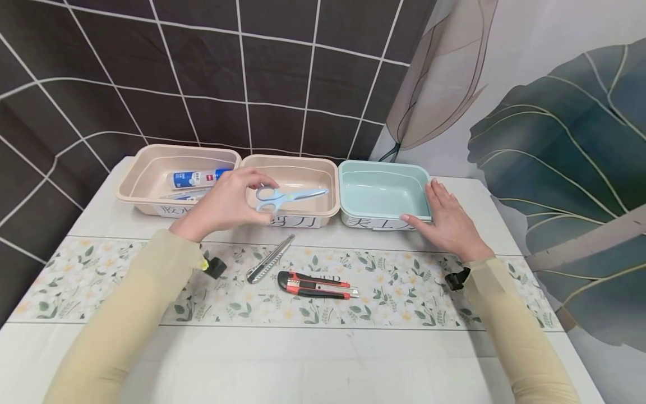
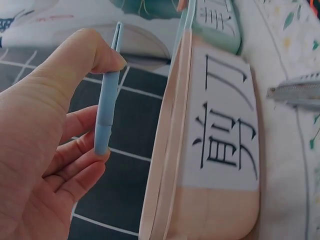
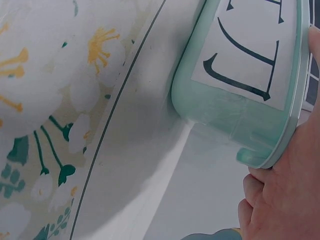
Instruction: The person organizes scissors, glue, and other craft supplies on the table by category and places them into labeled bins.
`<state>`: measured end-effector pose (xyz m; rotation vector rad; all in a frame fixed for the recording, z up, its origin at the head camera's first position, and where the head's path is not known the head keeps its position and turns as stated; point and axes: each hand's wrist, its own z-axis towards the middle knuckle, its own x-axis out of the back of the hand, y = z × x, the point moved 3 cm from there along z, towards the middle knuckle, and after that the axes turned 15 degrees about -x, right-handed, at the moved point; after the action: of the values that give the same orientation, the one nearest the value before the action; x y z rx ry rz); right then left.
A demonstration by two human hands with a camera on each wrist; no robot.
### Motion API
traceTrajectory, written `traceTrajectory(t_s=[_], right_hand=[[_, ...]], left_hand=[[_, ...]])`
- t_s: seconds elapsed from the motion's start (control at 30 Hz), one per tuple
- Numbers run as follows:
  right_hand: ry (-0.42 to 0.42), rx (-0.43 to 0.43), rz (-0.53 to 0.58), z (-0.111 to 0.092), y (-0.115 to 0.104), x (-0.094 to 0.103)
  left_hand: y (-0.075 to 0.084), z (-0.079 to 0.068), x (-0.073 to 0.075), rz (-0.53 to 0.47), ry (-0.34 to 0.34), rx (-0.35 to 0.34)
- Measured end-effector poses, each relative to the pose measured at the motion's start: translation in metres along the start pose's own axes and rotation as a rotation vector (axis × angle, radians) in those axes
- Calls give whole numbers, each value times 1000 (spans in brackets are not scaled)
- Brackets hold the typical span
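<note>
My left hand (image 1: 227,199) pinches light blue scissors (image 1: 291,195) by their handle loops, thumb on one side and fingers on the other. Their blades point right over the middle pink bin (image 1: 330,216), which carries a paper label. In the left wrist view the scissors (image 2: 106,107) show edge-on beside the bin's rim. My right hand (image 1: 451,221) rests against the right end of the mint green bin (image 1: 388,216), thumb at the front rim and fingers straight along the side. In the right wrist view this labelled bin (image 3: 220,112) stands beside the knuckles.
The left pink bin (image 1: 126,191) contains a blue-and-white glue stick (image 1: 194,178) and other items partly behind my left hand. On the floral strip in front lie a slim silver utility knife (image 1: 271,258) and a red-and-black utility knife (image 1: 318,285). A dark gridded backdrop (image 1: 277,67) stands behind the bins.
</note>
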<state>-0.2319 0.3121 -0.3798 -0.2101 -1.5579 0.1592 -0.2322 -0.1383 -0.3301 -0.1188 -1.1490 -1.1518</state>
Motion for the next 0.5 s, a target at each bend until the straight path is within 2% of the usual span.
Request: traceTrajectory(t_s=[0.2,0.5], right_hand=[[-3,-1,-3,1,1,-1],[5,1,-19,1,2,0]], left_hand=[[-16,13,1,35,-34,65],[-34,23,-9,41,-80,129]])
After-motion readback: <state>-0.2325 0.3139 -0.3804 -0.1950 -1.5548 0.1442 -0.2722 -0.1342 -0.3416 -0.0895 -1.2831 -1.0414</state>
